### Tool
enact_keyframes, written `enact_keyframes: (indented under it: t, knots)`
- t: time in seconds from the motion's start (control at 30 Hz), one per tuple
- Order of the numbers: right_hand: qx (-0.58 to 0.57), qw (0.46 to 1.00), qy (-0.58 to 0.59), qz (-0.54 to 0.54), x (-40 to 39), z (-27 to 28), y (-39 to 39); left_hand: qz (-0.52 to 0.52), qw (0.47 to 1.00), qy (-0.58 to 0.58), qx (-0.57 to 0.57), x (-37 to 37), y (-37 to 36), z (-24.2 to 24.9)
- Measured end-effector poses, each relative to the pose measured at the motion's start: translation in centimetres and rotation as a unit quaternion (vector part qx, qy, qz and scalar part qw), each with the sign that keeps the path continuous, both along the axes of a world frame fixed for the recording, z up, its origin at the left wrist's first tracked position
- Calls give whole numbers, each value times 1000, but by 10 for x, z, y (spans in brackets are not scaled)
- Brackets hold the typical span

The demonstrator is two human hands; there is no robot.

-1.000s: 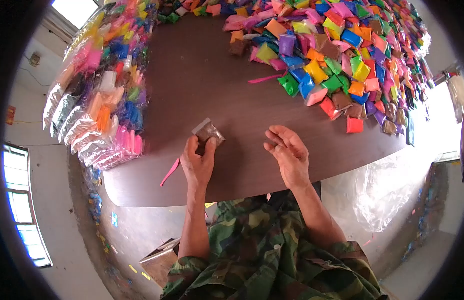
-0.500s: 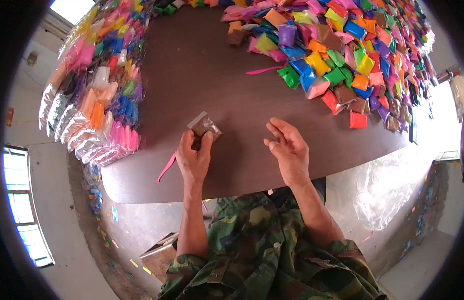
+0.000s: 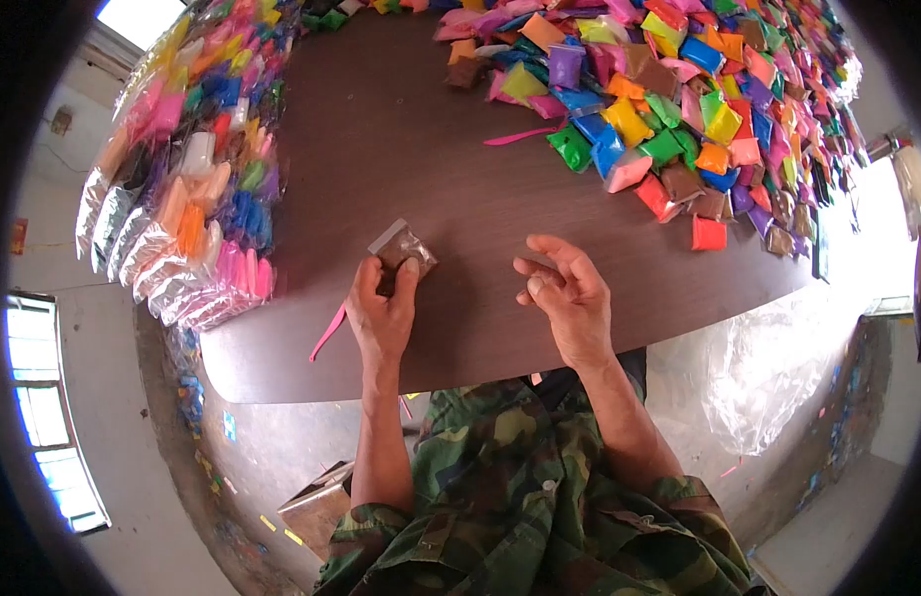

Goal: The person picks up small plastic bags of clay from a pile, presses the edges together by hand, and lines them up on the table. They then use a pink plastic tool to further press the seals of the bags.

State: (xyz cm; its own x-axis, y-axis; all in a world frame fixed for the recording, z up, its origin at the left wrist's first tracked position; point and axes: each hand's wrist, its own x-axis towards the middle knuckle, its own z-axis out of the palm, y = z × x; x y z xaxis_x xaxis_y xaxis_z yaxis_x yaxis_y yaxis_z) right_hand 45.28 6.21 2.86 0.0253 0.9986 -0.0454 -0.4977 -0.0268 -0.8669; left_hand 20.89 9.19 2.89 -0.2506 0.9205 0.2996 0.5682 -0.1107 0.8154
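We hold a brown packet (image 3: 407,248) in our left hand (image 3: 381,310), above or on the near part of the counter (image 3: 460,343); we cannot tell whether it touches the surface. The thumb presses on its face, and the other fingers sit behind it, largely hidden from us. The packet is clear, tilted, with a pale strip along its upper left edge.

Our right hand (image 3: 574,306) is well apart from the packet, over the counter to its right. Its fingers are bent and loosely parted, and the palm side turns toward the left hand.

Just beside the left hand, we see a pink strip (image 3: 327,333) slanting down toward the counter's near edge. At the counter's far right lies a big heap (image 3: 669,129) of small packets in many colours, with a red packet (image 3: 709,234) at its near edge. A second strip (image 3: 520,137), also pink, points into the heap's left side. Along the counter's left side, we have rows of bundles (image 3: 197,194) in clear wrapping, the nearest ones bright pink. Below, a box (image 3: 321,505) stands on the floor (image 3: 272,437) to our left, and a clear sheet (image 3: 764,387) hangs or lies to our right.
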Motion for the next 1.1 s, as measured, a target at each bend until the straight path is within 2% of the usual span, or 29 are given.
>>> enact_keyframes:
  t: [0.17, 0.47, 0.67, 1.1]
  knots:
    - [7, 999, -43, 9, 2, 0, 0, -15, 1000, 6, -14, -6, 1, -7]
    - [25, 998, -53, 6, 1, -2, 0, -5, 999, -17, -31, -1, 0, -1]
    - [22, 1000, 5, 9, 2, -4, -1, -7, 1000, -7, -25, 0, -1, 1]
    - [21, 1000, 6, 15, 3, -4, -1, 0, 999, -23, -50, -1, -1, 0]
